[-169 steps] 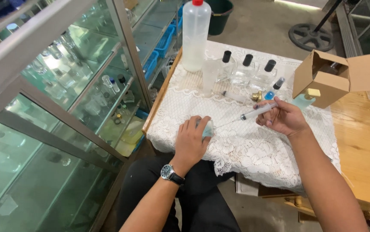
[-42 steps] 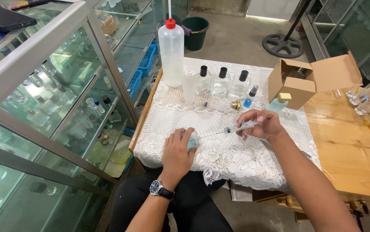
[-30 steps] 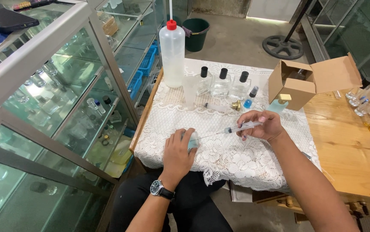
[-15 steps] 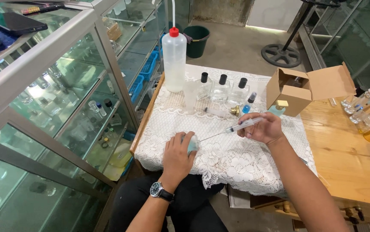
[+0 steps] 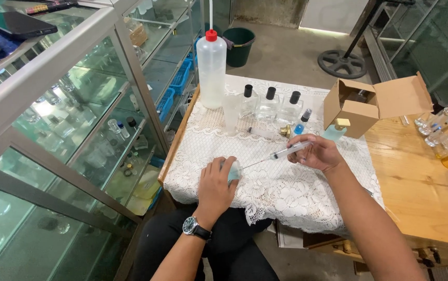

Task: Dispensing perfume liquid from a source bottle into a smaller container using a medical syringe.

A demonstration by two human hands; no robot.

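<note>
My left hand (image 5: 218, 183) grips small bluish bottle (image 5: 233, 170) on lace tablecloth (image 5: 286, 192) | my right hand (image 5: 317, 153) pinches syringe (image 5: 289, 150), needle at bottle mouth | risk: tilt or needle slip spills liquid onto cloth.

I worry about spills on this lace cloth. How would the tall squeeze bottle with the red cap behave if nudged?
The tall squeeze bottle is narrow for its height, so it probably tips easily. Its cloudy plastic likely flexes rather than breaks. It stands by the lace cloth's edge, so it might fall off.
</note>
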